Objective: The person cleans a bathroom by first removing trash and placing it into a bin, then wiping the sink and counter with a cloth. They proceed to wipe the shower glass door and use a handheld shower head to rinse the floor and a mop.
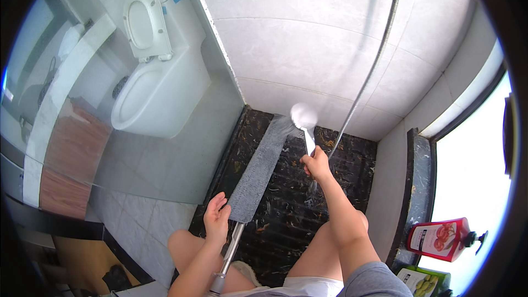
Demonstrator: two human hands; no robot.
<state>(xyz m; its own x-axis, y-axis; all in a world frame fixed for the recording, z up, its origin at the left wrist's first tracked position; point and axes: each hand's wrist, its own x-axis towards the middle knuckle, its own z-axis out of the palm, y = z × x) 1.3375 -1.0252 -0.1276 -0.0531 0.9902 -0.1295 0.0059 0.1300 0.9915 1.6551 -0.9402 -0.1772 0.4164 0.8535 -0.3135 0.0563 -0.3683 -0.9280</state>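
My right hand (317, 164) grips the handle of a white shower head (303, 116), and water sprays from it onto the far end of a long grey mop pad (260, 173). The pad lies along the dark marble shower floor (288, 202). Its metal pole (232, 247) runs back between my legs. Beside the pad's near end is my left hand (216, 218), fingers apart and holding nothing; whether it touches the pad is hard to tell. From near my right hand a metal shower hose (381, 49) rises along the tiled wall.
A glass partition (181, 165) stands on the left, with a white toilet (161, 95) behind it, lid raised. On the right, a red pump bottle (439, 239) and a green bottle (425, 282) stand on the dark stone window ledge (416, 185). Pale tiled wall (297, 49) is ahead.
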